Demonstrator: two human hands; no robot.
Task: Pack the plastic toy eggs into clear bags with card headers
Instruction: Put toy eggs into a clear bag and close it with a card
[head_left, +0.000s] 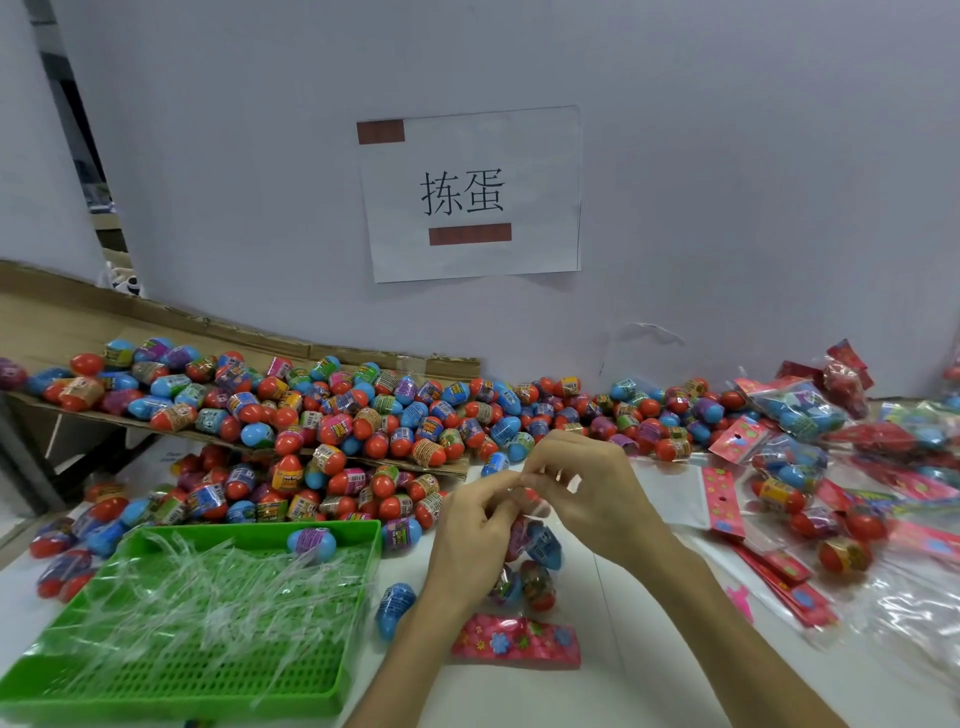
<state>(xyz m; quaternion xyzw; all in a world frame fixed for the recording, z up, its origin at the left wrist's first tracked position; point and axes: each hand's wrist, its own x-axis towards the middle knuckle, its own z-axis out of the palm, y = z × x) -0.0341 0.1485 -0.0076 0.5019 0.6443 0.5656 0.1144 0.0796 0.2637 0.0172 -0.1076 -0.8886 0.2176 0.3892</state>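
1. At the middle of the white table (623, 649), the left hand (467, 525) and right hand (592, 493) meet fingertip to fingertip. Both pinch the mouth of a clear bag (524, 519), and neither is free.
2. That bag trails from the pinch toward 6 o'clock with several toy eggs (537, 577) settled inside. Its pink flowered card header (514, 639) lies on the table, so the load probably rests low while the mouth is being closed.
3. Loose eggs (332, 415) are heaped from 9 to 12 o'clock of the hands, partly on a cardboard sheet (208, 332), within easy reach for the next fill.
4. A green tray (358, 613) at 8 o'clock holds clear strips (208, 587), probably peeled seal liners kept off the work area. One blue egg (311, 543) sits by its far rim.
5. Empty headed bags (722, 501) lie at 3 o'clock as ready stock. Packed bags (795, 405) pile up at 2 o'clock, apart from the loose supply.
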